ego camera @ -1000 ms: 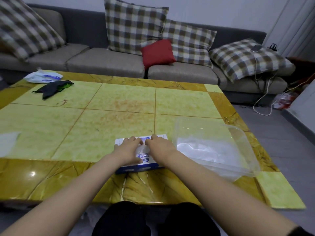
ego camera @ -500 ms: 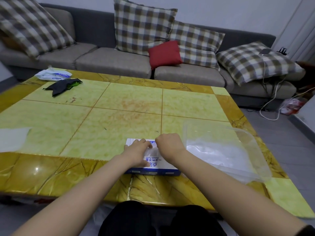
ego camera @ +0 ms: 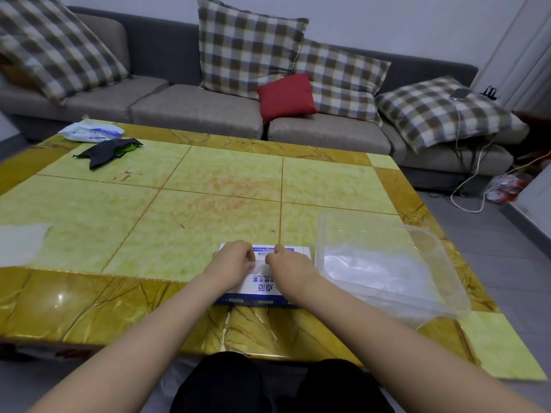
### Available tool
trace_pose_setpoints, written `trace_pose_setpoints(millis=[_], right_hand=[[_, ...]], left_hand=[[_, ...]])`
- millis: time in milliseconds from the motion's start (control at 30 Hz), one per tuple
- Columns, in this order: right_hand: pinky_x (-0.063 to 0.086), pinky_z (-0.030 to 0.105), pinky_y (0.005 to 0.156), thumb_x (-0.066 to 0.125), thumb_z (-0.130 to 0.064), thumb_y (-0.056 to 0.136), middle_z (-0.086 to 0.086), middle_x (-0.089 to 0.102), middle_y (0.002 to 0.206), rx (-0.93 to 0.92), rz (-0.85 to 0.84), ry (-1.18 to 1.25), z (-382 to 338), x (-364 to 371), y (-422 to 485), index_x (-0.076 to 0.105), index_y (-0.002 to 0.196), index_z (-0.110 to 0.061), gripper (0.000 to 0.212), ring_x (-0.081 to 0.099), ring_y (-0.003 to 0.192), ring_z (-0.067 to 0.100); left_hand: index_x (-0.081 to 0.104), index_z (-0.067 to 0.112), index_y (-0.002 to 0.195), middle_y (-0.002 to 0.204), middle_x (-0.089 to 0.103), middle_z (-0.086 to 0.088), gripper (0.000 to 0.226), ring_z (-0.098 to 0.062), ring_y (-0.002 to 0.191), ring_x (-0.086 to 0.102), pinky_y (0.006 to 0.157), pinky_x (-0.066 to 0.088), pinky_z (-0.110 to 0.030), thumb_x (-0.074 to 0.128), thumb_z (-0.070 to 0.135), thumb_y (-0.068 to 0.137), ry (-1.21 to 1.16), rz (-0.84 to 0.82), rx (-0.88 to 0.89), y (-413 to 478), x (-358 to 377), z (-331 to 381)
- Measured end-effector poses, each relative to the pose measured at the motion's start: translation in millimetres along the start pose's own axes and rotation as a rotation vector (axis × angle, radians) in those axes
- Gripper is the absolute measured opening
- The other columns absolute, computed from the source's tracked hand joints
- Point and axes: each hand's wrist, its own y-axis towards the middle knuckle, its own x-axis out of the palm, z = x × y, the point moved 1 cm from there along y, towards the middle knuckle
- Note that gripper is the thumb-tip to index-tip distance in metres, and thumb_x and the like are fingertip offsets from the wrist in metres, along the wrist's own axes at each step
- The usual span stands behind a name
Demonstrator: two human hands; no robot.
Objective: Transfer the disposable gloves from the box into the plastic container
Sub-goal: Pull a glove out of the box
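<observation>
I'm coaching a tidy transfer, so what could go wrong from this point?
The left hand and right hand seem to pinch the gloves at the opening of the box, so nothing pins it down; pulling may lift it or drag out a clump. The box sits near the front edge of the table and could slide off.

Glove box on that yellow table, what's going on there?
A person sits at the yellow tiled table with both hands on the white and blue cardboard glove box. The left hand and right hand curl their fingers at its top opening, apparently pinching the thin clear gloves there. The clear plastic container stands just to its right, with some whitish film already lying in it.
</observation>
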Motion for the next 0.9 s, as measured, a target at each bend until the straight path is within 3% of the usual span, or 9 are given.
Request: trace_pose_setpoints(millis=[100, 200, 300, 467, 600, 667, 800, 900], right_hand=[[0.035, 0.031, 0.064, 0.046, -0.003, 0.093, 0.012, 0.052, 0.12, 0.014, 0.05, 0.028, 1, 4, 5, 0.038, 0.125, -0.005, 0.032, 0.059, 0.103, 0.031], [0.032, 0.031, 0.056, 0.046, -0.006, 0.095, 0.011, 0.06, 0.111, 0.027, 0.102, 0.054, 2, 5, 11, 0.027, 0.134, -0.006, 0.043, 0.061, 0.097, 0.031], [0.035, 0.033, 0.064, 0.043, -0.017, 0.1, 0.012, 0.059, 0.115, 0.007, 0.106, 0.073, 2, 5, 14, 0.027, 0.137, -0.012, 0.041, 0.059, 0.101, 0.031], [0.037, 0.032, 0.072, 0.045, -0.032, 0.099, 0.01, 0.048, 0.119, 0.025, 0.133, 0.167, -1, 7, 15, 0.045, 0.131, -0.016, 0.036, 0.058, 0.101, 0.031], [0.037, 0.03, 0.069, 0.047, -0.032, 0.098, 0.007, 0.052, 0.109, 0.026, 0.187, 0.308, -4, 6, 15, 0.062, 0.116, -0.017, 0.028, 0.059, 0.094, 0.028], [0.033, 0.029, 0.067, 0.044, -0.028, 0.099, 0.006, 0.053, 0.101, 0.028, 0.198, 0.315, -4, 5, 15, 0.064, 0.108, -0.015, 0.025, 0.058, 0.092, 0.027], [0.031, 0.03, 0.066, 0.043, -0.013, 0.096, 0.007, 0.06, 0.105, 0.006, 0.188, 0.286, -5, 2, 13, 0.052, 0.095, -0.015, 0.009, 0.051, 0.083, 0.026], [0.032, 0.031, 0.065, 0.04, -0.002, 0.09, 0.007, 0.062, 0.108, -0.015, 0.215, 0.304, -6, -6, 6, 0.051, 0.102, -0.01, 0.018, 0.053, 0.086, 0.028]], left_hand=[[0.046, 0.021, 0.067, 0.086, 0.058, -0.003, 0.029, -0.023, 0.087, 0.056, 0.074, 0.043, -0.03, 0.052, 0.008, 0.092, -0.068, 0.032, 0.0, 1, -2, -1], [0.045, 0.015, 0.074, 0.088, 0.057, -0.008, 0.023, -0.021, 0.079, 0.049, 0.061, 0.036, -0.023, 0.048, 0.007, 0.095, -0.189, 0.055, 0.003, 1, -9, 0], [0.047, 0.016, 0.076, 0.096, 0.06, -0.009, 0.022, -0.02, 0.084, 0.05, 0.065, 0.037, -0.023, 0.047, 0.007, 0.096, -0.302, 0.059, 0.023, -1, -14, 3], [0.054, 0.02, 0.079, 0.104, 0.061, -0.005, 0.019, -0.019, 0.092, 0.055, 0.072, 0.041, -0.025, 0.049, 0.013, 0.096, -0.413, 0.004, 0.055, -7, -19, 7], [0.056, 0.018, 0.082, 0.106, 0.058, -0.002, 0.013, -0.014, 0.099, 0.052, 0.094, 0.039, -0.027, 0.052, 0.014, 0.094, -0.398, 0.008, 0.086, -14, -20, 5], [0.055, 0.017, 0.088, 0.109, 0.057, -0.002, 0.005, -0.014, 0.102, 0.05, 0.095, 0.037, -0.024, 0.059, 0.014, 0.09, -0.384, 0.013, 0.094, -14, -16, 2], [0.048, 0.018, 0.115, 0.119, 0.053, -0.002, 0.047, -0.016, 0.104, 0.048, 0.079, 0.037, -0.022, 0.073, 0.022, 0.076, -0.167, -0.079, 0.047, -13, -1, -9], [0.042, 0.016, 0.132, 0.132, 0.046, -0.001, 0.065, -0.018, 0.121, 0.041, 0.089, 0.036, -0.022, 0.074, 0.026, 0.076, -0.038, -0.083, 0.043, -14, 6, -11]])
